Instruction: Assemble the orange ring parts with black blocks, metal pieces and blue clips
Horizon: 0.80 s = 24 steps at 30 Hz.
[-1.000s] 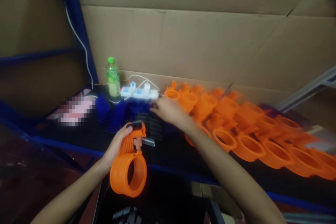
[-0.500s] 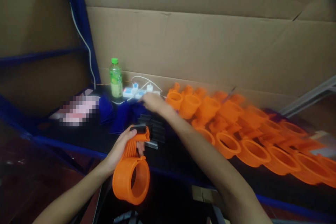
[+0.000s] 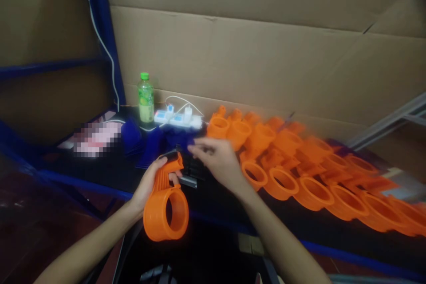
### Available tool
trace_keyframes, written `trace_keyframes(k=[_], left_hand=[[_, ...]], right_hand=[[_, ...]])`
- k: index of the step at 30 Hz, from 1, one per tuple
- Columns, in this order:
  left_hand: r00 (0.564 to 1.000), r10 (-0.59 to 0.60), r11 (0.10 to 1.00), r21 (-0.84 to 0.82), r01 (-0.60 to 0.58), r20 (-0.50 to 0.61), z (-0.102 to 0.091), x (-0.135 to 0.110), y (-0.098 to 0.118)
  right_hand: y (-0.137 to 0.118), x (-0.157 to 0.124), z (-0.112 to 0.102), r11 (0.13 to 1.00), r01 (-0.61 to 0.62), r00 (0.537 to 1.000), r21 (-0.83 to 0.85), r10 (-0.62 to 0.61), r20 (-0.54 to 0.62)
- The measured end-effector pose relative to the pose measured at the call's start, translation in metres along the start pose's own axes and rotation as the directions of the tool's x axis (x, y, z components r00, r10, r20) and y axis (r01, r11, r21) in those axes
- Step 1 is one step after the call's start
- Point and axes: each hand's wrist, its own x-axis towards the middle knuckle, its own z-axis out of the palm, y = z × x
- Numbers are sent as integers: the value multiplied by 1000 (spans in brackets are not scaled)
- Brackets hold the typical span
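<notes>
My left hand [image 3: 146, 185] is closed around the ribbed handle of an orange tape dispenser [image 3: 153, 221], its round hub hanging toward me. A black piece [image 3: 172, 156] sits at the top of the handle, under my thumb. My right hand [image 3: 218, 162] hovers just right of the dispenser, with thumb and forefinger pinched together. Whatever is between those fingertips is too small and blurred to name. Dark blue flat pieces [image 3: 151, 147] lie behind my left hand. Black strips [image 3: 196, 169] and a shiny metal strip [image 3: 188, 181] are partly hidden below my right hand.
Rows of orange dispensers [image 3: 314, 193] fill the right side of the dark table. A green-capped bottle [image 3: 145, 100] and a white power strip [image 3: 178, 118] with cables stand at the back. A cardboard wall [image 3: 233, 62] closes off the rear; blue frame posts [image 3: 106, 31] rise at left.
My right hand has come back from near the power strip toward the dispenser, its fingertips now pinched. The left hand still holds the dispenser, raised slightly.
</notes>
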Motion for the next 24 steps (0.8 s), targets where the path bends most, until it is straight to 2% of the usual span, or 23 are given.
trace_keyframes(k=[4, 9, 14, 17, 21, 24], left_hand=[[1000, -14, 1000, 25, 14, 19, -1, 2, -2], [988, 149, 988, 43, -148, -32, 2, 1, -6], [987, 154, 987, 49, -151, -53, 6, -1, -6], [983, 171, 985, 33, -170, -63, 5, 0, -7], [985, 166, 986, 28, -165, -51, 4, 1, -8], [989, 147, 988, 52, -145, -34, 5, 0, -9]], right_hand=[[-2, -38, 18, 995, 54, 982, -79, -67, -177], [-3, -49, 30, 978, 130, 967, -166, -161, -196], [-2, -48, 33, 974, 127, 954, -190, -172, -244], [0, -51, 37, 961, 193, 949, -198, -234, -212], [5, -58, 39, 915, 322, 927, -244, -357, -114], [9, -64, 37, 898, 335, 926, -285, -370, -78]])
